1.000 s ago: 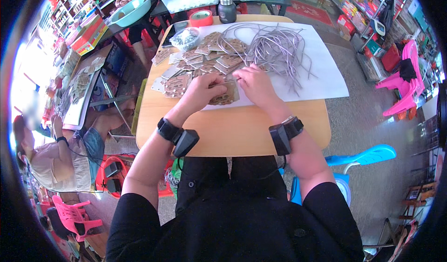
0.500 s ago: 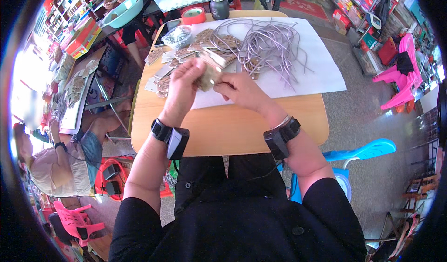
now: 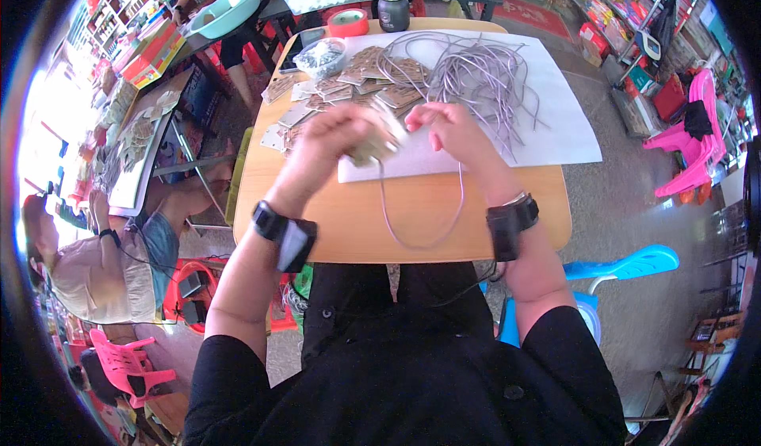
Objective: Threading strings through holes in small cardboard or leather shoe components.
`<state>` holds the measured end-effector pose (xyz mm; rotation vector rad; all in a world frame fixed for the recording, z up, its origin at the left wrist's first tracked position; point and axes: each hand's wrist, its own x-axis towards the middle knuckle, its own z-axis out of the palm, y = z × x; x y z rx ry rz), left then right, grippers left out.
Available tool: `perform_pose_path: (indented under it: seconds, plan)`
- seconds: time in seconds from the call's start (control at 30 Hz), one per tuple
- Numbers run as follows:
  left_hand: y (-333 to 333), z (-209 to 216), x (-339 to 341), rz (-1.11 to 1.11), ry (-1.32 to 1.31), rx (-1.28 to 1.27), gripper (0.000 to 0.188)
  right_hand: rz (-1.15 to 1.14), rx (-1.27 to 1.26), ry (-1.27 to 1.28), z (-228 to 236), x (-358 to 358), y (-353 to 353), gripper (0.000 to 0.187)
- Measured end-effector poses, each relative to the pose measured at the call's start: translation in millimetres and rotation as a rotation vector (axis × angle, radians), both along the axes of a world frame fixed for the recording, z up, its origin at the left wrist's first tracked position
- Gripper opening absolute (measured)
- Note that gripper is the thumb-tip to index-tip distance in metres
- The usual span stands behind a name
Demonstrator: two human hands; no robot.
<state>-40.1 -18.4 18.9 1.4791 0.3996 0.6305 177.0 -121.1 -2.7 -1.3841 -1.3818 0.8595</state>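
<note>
My left hand [image 3: 337, 133] is closed around a small stack of pale, flat pieces [image 3: 380, 137], blurred by motion. From the stack a thin grey-purple cord [image 3: 420, 248] hangs in a loop over the table front and rises to my right hand [image 3: 456, 133]. The right fingers are bent in toward the thumb, apart from the stack; the cord passes out of sight under that hand. Beyond both hands lies a pile of flat brown-and-white pieces [image 3: 372, 73], some with holes. To its right, a tangle of similar cords [image 3: 476, 73] rests on a white sheet [image 3: 555, 121].
At the table's back stand a clear tub [image 3: 321, 59] of small items, a red tape roll [image 3: 348, 22] and a dark flask [image 3: 393, 8]. A seated person [image 3: 95, 264] is at the left. A blue chair [image 3: 626, 265] stands right, a pink chair [image 3: 690, 137] farther off.
My right hand has drawn away from the stack to the right. A cord loop now hangs between the hands. The whole view has shifted slightly.
</note>
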Motion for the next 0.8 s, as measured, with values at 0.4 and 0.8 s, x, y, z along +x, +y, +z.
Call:
perform_pose_path:
  seconds: [0.4, 0.8]
  plan:
    - [-11, -42, 39, -0.051, 0.163, 0.166, 0.018, -0.160, 0.122, 0.720, -3, 1, 8, 0.023]
    - [-5, -52, 43, 0.494, 0.055, 0.296, 0.012, -0.401, 0.180, -0.078, -4, -44, 4, 0.013]
